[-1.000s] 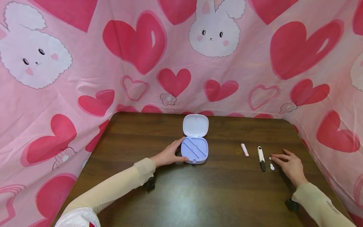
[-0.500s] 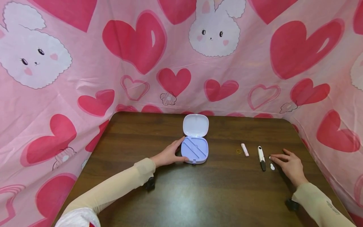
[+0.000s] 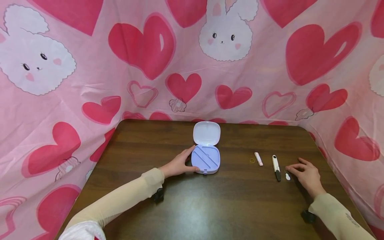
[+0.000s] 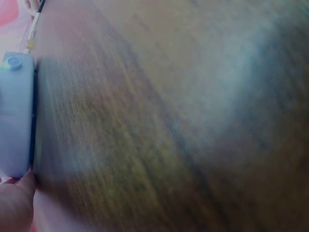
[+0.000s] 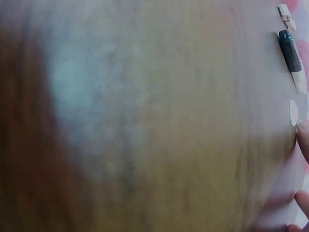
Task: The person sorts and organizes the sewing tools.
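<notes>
My left hand (image 3: 180,163) holds the left side of a lilac storage box (image 3: 205,159), thumb at its front corner and fingers at its back corner. The box's white lid (image 3: 207,133) stands open behind a tray with slanting dividers. Far to the right, my right hand (image 3: 307,175) pinches the upper end of a small white rounded piece (image 3: 288,176) with thumb and index finger, covering that end. Its other fingers stay spread. In the right wrist view, a fingertip (image 5: 303,133) meets the end of the white piece (image 5: 293,112).
Left of the right hand lie a slim white tool with a black end (image 3: 276,168), a pale pink nail clipper (image 3: 258,159) and a thin yellow ring (image 3: 252,160). Pink heart-print cloth (image 3: 186,86) hangs behind and beside the dark wooden table (image 3: 192,203).
My right fingertips have dipped slightly onto the white piece, covering its upper end, which showed before. The left hand and box stay put; the head view shifts slightly.
</notes>
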Motion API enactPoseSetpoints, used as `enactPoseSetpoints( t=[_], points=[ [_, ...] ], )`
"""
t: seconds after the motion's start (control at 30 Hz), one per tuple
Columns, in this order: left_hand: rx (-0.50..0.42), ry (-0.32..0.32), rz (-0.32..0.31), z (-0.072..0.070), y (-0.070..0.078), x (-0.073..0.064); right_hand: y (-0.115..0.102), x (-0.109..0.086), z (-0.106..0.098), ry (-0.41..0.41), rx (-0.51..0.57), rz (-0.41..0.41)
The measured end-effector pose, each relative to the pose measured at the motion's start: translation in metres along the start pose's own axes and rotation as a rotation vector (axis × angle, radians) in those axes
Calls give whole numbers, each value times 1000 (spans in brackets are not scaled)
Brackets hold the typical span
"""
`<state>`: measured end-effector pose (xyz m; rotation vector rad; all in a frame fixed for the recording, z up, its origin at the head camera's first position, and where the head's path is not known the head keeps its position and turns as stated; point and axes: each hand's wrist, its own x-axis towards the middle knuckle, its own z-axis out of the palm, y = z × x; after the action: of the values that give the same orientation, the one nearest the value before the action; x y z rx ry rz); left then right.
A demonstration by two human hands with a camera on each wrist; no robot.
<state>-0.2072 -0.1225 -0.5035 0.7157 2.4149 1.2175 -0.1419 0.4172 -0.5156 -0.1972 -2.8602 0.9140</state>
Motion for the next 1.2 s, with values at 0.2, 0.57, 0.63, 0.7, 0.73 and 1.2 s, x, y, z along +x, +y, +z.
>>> enactPoseSetpoints(
  t=[0.2,0.57,0.63,0.7,0.73,1.2],
  points=[
    [4,-2,2,0,-2,1,-1,0,-2,-20,31,45],
    [15,-1,2,0,-2,1,-1,0,-1,-43,119,44],
    [16,-2,0,-1,-1,1,-2,0,-2,-47,139,58],
    [14,-2,1,-1,-1,1,-4,0,-3,-42,161,74],
    [13,-1,1,0,-1,1,-4,1,-4,-35,171,78],
    [12,0,0,-1,-1,1,-17,6,-8,26,258,120]
  ],
)
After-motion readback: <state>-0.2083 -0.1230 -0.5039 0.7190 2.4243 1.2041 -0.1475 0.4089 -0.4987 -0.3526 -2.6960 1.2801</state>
